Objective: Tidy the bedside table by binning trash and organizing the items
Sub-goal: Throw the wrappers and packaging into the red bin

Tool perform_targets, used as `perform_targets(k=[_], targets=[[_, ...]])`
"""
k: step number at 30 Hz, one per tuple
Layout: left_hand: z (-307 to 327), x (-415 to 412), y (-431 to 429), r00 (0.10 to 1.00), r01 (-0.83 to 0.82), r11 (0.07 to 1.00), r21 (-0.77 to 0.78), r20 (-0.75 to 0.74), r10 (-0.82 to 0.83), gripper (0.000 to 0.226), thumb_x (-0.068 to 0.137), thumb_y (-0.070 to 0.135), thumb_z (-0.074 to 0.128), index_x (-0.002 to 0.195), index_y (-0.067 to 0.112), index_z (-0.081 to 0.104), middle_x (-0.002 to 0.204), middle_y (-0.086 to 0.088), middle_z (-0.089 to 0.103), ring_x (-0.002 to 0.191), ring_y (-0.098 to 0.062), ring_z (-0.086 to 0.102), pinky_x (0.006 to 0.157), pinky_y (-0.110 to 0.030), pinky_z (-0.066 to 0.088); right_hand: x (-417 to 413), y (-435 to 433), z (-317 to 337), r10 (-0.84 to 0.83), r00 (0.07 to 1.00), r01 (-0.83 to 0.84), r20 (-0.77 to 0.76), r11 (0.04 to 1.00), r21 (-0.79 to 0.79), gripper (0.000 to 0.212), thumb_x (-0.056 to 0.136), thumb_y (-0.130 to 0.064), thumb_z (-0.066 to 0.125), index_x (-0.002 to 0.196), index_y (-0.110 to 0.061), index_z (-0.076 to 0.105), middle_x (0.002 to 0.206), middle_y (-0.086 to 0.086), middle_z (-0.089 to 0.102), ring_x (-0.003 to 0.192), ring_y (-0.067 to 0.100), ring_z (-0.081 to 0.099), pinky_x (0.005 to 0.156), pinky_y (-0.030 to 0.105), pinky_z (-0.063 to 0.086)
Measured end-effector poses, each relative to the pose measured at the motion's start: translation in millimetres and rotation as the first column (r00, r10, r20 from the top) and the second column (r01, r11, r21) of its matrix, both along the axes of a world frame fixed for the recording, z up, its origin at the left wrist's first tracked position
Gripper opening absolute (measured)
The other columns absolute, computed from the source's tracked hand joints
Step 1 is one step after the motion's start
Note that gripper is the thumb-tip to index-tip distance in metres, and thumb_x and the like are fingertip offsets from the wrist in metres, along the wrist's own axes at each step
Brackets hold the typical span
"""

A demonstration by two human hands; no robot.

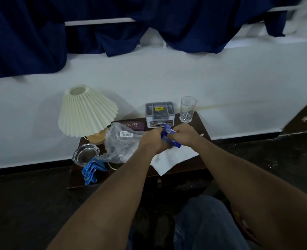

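Observation:
Over the middle of the dark bedside table [201,121], my left hand [153,140] and my right hand [184,134] both grip a crumpled blue wrapper [170,137] between them. A clear plastic bag [120,143] with a barcode label lies just left of my left hand. A second crumpled blue wrapper [92,171] sits at the table's front left corner. Under my hands lies a white paper sheet [169,159].
A pleated cream lamp [86,110] stands at the back left. In front of it sits a glass ashtray [85,155]. A maroon spectacle case [129,125], a grey organizer box [160,114] and an empty drinking glass [187,109] line the back. Behind is a white wall with blue curtains.

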State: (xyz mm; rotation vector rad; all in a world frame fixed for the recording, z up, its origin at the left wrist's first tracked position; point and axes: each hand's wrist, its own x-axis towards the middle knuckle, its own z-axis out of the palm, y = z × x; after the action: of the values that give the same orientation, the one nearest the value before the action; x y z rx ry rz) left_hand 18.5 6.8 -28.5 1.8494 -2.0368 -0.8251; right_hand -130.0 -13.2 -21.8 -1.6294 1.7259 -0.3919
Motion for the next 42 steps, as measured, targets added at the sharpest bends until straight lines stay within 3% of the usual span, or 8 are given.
perform_targets(k=[6,9,12,16,19,25,36,42], targets=[[12,-19,3,0.971,0.011,1.0,0.027,-0.241,-0.005,0.007,0.086,0.021,0.074,0.084,0.02,0.067,0.081,-0.003,0.074,0.075,-0.021,0.072,0.064,-0.027,0.051,-19,5,6,-0.026,0.987,0.039,0.157,0.996,-0.079,0.026,0.092,-0.02,0.07,0.084,0.005,0.074,0.081,0.022,0.069,0.071,0.02,0.056,0.067,0.035,0.046],[15,-18,2,0.961,-0.031,0.999,0.032,-0.273,0.039,0.009,0.091,0.007,0.065,0.096,0.01,0.072,0.088,-0.01,0.075,0.074,-0.024,0.074,0.057,-0.019,0.054,-25,2,0,-0.043,0.994,0.057,0.101,0.988,-0.141,0.02,0.088,-0.026,0.076,0.096,-0.008,0.075,0.09,0.009,0.074,0.086,0.02,0.065,0.08,0.038,0.052],[15,-14,-2,0.973,-0.013,0.999,0.033,-0.229,0.02,0.018,0.094,-0.001,0.058,0.102,0.008,0.072,0.08,-0.007,0.07,0.062,-0.014,0.068,0.047,-0.009,0.046,-28,3,-7,-0.032,0.993,0.053,0.116,0.981,-0.185,0.04,0.085,-0.024,0.079,0.121,-0.017,0.065,0.099,-0.008,0.065,0.095,0.015,0.062,0.082,0.026,0.047],[6,-21,-6,0.985,0.034,0.994,0.105,-0.172,-0.015,0.018,0.093,0.001,0.06,0.104,0.007,0.072,0.086,-0.011,0.076,0.07,-0.02,0.073,0.069,-0.029,0.059,-35,6,-15,0.034,0.998,-0.047,-0.057,0.97,-0.237,0.012,0.087,-0.028,0.076,0.093,-0.02,0.071,0.082,-0.004,0.065,0.078,0.016,0.059,0.059,0.024,0.039],[-6,-40,-5,0.989,0.031,0.992,0.124,-0.15,-0.012,0.024,0.093,0.01,0.067,0.116,0.01,0.07,0.101,-0.008,0.077,0.07,-0.018,0.073,0.077,-0.034,0.06,-61,15,-20,-0.03,0.976,-0.009,-0.218,0.984,-0.175,0.027,0.088,-0.034,0.073,0.069,-0.023,0.058,0.068,-0.004,0.058,0.067,0.015,0.056,0.055,0.026,0.036],[-23,-99,10,0.995,0.046,0.985,0.165,-0.096,-0.03,0.024,0.085,0.018,0.066,0.108,0.021,0.073,0.104,-0.007,0.078,0.094,-0.026,0.074,0.093,-0.037,0.057,-164,59,-37,-0.237,0.859,0.278,-0.453,0.96,0.024,0.016,0.086,-0.026,0.066,0.092,-0.011,0.063,0.094,0.012,0.064,0.085,0.032,0.064,0.074,0.037,0.053],[-58,-253,43,0.887,0.433,0.857,0.281,0.04,-0.461,0.032,0.092,0.035,0.068,0.122,0.024,0.07,0.122,-0.003,0.072,0.105,-0.024,0.07,0.096,-0.041,0.056,-271,160,-94,-0.378,0.741,0.566,-0.555,0.796,0.214,0.026,0.088,-0.032,0.07,0.1,-0.012,0.058,0.075,0.004,0.047,0.078,0.028,0.054,0.066,0.037,0.045],[-63,-268,44,0.874,0.443,0.856,0.267,0.085,-0.479,0.035,0.091,0.037,0.067,0.123,0.025,0.069,0.123,-0.002,0.071,0.111,-0.023,0.067,0.097,-0.041,0.055,-288,180,-117,-0.368,0.701,0.628,-0.611,0.724,0.284,0.029,0.091,-0.036,0.068,0.106,-0.011,0.067,0.105,0.011,0.063,0.096,0.031,0.065,0.072,0.037,0.051]])
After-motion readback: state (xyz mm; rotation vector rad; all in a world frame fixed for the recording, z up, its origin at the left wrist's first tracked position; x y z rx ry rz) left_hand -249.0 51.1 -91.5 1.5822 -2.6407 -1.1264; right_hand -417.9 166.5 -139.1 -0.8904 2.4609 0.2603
